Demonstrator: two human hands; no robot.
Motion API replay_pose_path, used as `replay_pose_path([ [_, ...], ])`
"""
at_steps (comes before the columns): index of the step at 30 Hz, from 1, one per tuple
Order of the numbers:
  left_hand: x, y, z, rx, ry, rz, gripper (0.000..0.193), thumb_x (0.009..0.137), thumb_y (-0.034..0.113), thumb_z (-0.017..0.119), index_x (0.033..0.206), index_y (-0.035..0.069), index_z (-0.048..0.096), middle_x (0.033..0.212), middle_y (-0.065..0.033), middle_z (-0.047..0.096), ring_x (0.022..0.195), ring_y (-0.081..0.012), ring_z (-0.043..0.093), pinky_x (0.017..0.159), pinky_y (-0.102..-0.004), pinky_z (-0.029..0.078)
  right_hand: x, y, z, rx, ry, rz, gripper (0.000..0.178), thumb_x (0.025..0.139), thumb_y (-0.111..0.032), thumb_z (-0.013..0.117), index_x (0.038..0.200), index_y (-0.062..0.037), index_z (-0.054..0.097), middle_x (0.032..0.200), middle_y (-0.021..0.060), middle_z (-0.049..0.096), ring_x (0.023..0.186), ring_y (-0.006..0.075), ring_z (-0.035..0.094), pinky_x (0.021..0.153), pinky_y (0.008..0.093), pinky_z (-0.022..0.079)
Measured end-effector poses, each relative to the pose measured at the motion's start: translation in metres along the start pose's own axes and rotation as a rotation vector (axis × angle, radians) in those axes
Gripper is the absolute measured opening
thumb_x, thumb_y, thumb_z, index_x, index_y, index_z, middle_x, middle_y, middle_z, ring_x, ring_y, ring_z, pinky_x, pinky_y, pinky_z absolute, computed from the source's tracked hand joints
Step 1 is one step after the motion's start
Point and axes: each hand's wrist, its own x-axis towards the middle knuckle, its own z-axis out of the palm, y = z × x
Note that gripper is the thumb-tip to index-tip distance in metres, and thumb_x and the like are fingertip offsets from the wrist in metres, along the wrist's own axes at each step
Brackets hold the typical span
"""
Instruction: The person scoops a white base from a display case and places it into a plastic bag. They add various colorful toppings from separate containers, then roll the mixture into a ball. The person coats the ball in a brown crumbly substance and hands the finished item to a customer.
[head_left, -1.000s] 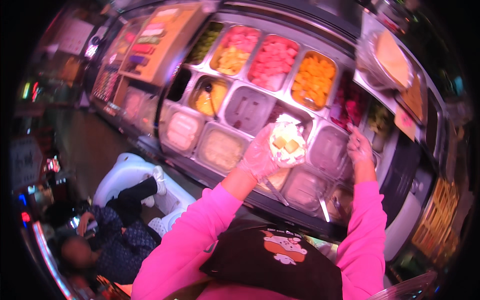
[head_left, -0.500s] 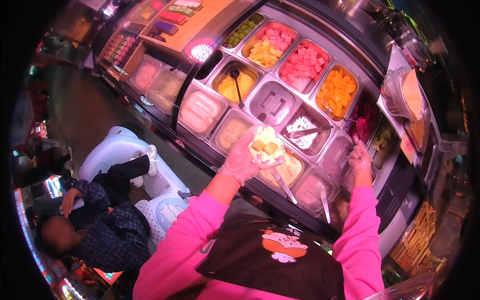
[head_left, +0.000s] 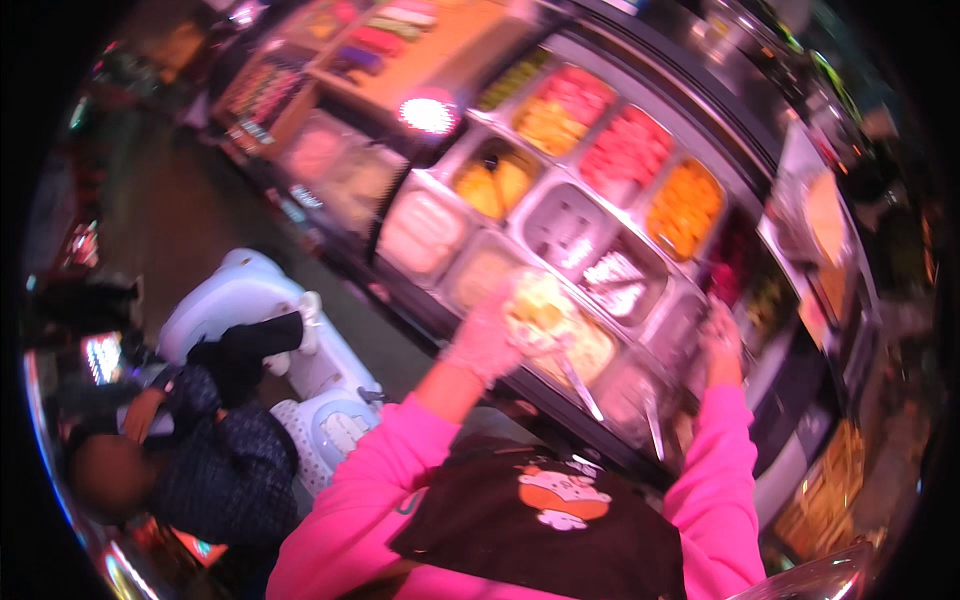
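Cupping a pale-topped portion [head_left: 540,308] in the gloved left hand [head_left: 482,342], wrapped closely round its nine-o'clock side, well short of a flat open palm. Roundish as seen from above; cannot make out any long axis, nor any cup or wrapper underneath. Extended on the other side: the right hand [head_left: 720,335], bent at the fingers and partly closed, at the six-o'clock end of a pan of dark red fruit [head_left: 729,277]. Too blurred there for telling any hold on a handle, or any touch on the fruit.

To get from the portion to the red fruit, look between two and three o'clock, well apart, across a pan of dark and whitish topping [head_left: 622,283]. Much nearer to the right hand than to the left, and running lengthwise from about one o'clock to seven. Just beside that pan, toward eleven o'clock, orange fruit [head_left: 684,208] with much the same slant. Near the portion, toward four o'clock, a pan of pale filling [head_left: 592,347], crossed by a metal utensil [head_left: 582,386] lying from eleven to five
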Motion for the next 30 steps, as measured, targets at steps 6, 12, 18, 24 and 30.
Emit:
replay_pose_path([
  [6,-0.005,-0.012,0.006,-0.01,-0.018,0.006,0.051,0.098,0.043,0.066,0.135,0.008,0.06,0.123,-0.0153,0.069,0.11,-0.0377,0.069,0.091,-0.0607,0.058,0.032,-0.027,-0.044,0.172,-0.185,0.105,0.04,0.107,-0.009,0.041,0.145,-0.0004,0.048,0.067,-0.0047,0.041,0.05,0.0058,0.038,0.047,0.0208,0.038],
  [12,-0.031,-0.009,0.009,-0.006,-0.061,0.047,0.041,0.097,0.042,0.069,0.128,0.016,0.064,0.115,-0.0069,0.071,0.104,-0.0314,0.072,0.082,-0.0605,0.06,0.07,-0.053,-0.055,-0.019,0.303,-0.066,0.042,0.109,-0.011,0.043,0.148,0.0037,0.041,0.087,0.0053,0.061,0.047,0.0092,0.033,0.044,0.021,0.037],
  [18,-0.045,0.003,0.006,0.004,-0.104,0.068,0.045,0.099,0.047,0.066,0.134,0.02,0.061,0.125,-0.006,0.069,0.111,-0.0301,0.07,0.086,-0.0595,0.06,0.073,-0.061,-0.052,0.057,0.318,0.038,0.035,0.111,-0.021,0.047,0.135,0.0041,0.053,0.065,-0.0031,0.056,0.045,0.0077,0.037,0.041,0.0198,0.038],
  [24,-0.047,0.008,0.008,0.016,-0.085,0.062,0.044,0.099,0.046,0.066,0.135,0.021,0.06,0.125,-0.0057,0.069,0.112,-0.0298,0.07,0.087,-0.0611,0.058,0.052,-0.053,-0.018,-0.128,0.32,-0.006,0.03,0.11,-0.021,0.048,0.128,0.0022,0.055,0.069,-0.002,0.058,0.047,0.0082,0.041,0.044,0.0197,0.041],
  [30,-0.041,0.006,0.022,-0.018,-0.007,0.069,0.045,0.096,0.051,0.067,0.127,0.018,0.065,0.111,-0.007,0.072,0.098,-0.0297,0.072,0.079,-0.0594,0.06,0.022,-0.041,0.023,-0.245,0.356,-0.055,0.026,0.11,-0.022,0.049,0.121,0.0003,0.056,0.072,-0.0009,0.059,0.05,0.0086,0.044,0.046,0.0196,0.043],
])
